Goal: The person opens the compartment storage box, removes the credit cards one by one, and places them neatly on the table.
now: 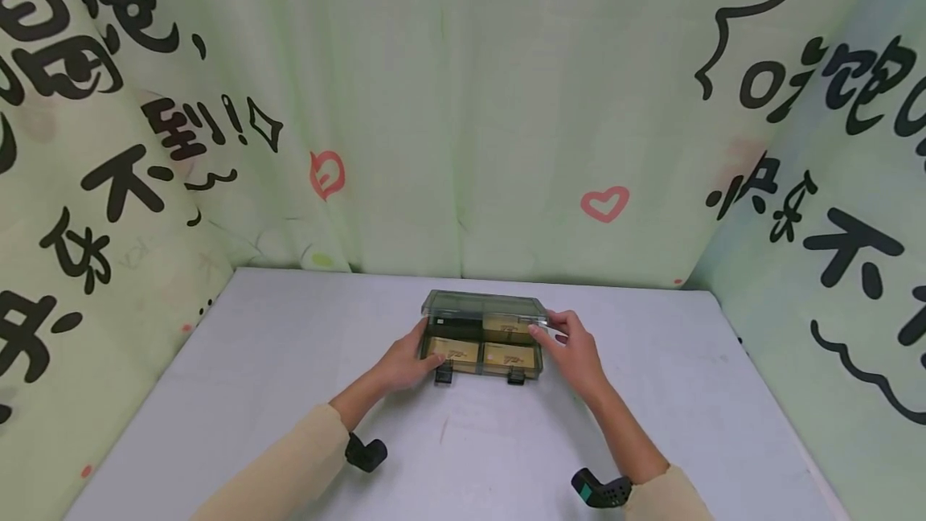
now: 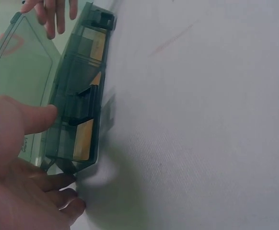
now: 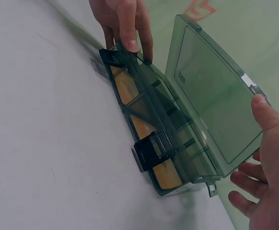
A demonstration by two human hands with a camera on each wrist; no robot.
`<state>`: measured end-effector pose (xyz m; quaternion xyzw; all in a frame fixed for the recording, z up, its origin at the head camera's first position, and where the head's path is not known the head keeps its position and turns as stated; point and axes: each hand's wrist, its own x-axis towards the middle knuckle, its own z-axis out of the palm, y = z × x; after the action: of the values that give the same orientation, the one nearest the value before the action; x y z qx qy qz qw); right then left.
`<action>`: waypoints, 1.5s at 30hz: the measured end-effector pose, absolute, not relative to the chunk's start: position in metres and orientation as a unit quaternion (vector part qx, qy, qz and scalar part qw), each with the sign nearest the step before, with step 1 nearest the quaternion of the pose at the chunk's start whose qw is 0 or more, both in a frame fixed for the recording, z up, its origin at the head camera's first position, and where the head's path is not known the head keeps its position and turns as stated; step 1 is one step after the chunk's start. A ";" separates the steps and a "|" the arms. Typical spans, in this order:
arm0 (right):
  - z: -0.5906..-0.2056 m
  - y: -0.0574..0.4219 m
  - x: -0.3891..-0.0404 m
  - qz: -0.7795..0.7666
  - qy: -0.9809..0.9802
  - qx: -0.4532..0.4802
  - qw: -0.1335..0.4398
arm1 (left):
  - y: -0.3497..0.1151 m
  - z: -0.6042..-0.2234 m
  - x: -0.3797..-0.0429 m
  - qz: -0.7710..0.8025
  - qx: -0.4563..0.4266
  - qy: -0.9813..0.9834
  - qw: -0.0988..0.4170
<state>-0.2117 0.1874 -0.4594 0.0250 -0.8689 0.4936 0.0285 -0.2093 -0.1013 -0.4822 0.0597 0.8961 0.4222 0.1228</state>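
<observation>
A translucent dark-green plastic compartment box [image 1: 481, 370] sits on the white table with its hinged lid [image 3: 211, 96] raised at a slant. Flat tan packs [image 1: 452, 350] lie in several of its compartments; the back left compartment looks dark, without a tan pack. My left hand [image 1: 407, 362] grips the box's left end, thumb over the front corner and fingers around the side. At the other end, my right hand [image 1: 575, 352] holds the lid's right edge, thumb on the rim and fingers behind it. Two black latches [image 3: 151, 151] hang unfastened at the front.
The white table [image 1: 615, 392] extends around the box on all sides. Pale green curtains [image 1: 463, 103] with black lettering and red hearts enclose the back and both sides. A black wrist device [image 1: 366, 453] is on each forearm.
</observation>
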 end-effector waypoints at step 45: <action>-0.442 0.183 -0.223 0.519 -0.854 -0.031 0.002 | -0.101 -0.478 -0.212 0.419 0.050 0.899 0.118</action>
<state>-0.2233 0.1831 -0.4417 -0.0313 -0.8542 0.5190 0.0018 -0.2115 -0.1011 -0.4778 0.0504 0.8989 0.4189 0.1182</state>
